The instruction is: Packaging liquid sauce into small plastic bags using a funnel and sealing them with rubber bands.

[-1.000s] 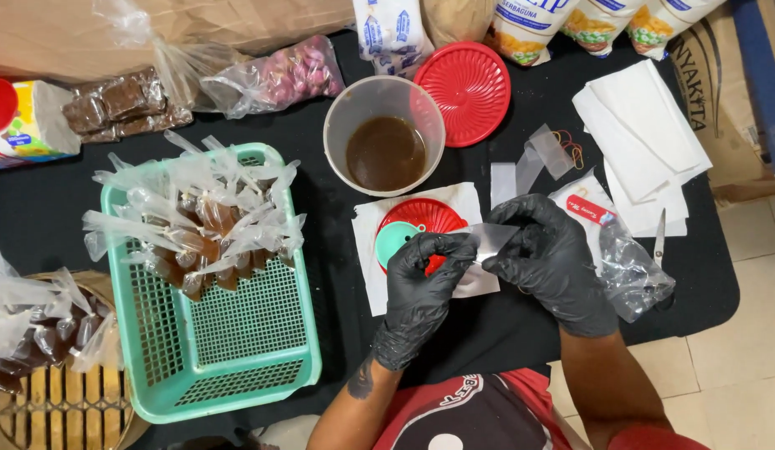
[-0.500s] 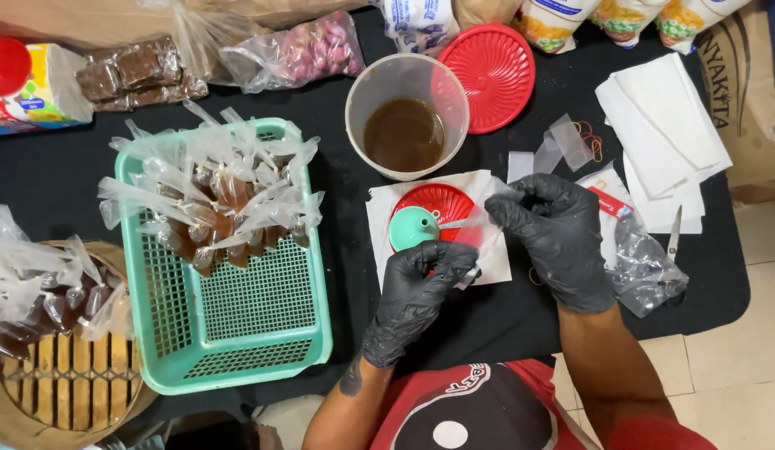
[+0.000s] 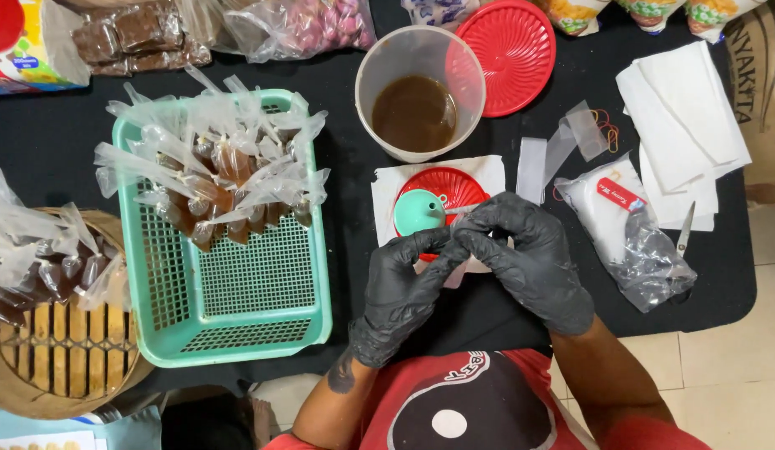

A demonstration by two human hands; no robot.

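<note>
Both of my hands wear black gloves. My left hand [image 3: 404,287] and my right hand [image 3: 525,250] meet fingertip to fingertip at the near edge of the table, pinching a small clear plastic bag [image 3: 464,272] that is mostly hidden under the fingers. Just beyond them a teal funnel [image 3: 419,212] lies on a small red lid [image 3: 454,185], which rests on white paper [image 3: 387,187]. Farther back stands a clear plastic cup [image 3: 420,90] holding brown liquid.
A teal basket [image 3: 237,292] on the left holds several tied bags of brown liquid [image 3: 212,175]. More filled bags lie on a round woven tray [image 3: 54,350]. A large red lid [image 3: 508,52], white paper sheets [image 3: 687,117], a pack of empty bags [image 3: 629,225] and scissors [image 3: 685,229] sit on the right.
My hands have drawn together, with the fingertips now pinched over the small bag just in front of the funnel. The view has shifted slightly.
</note>
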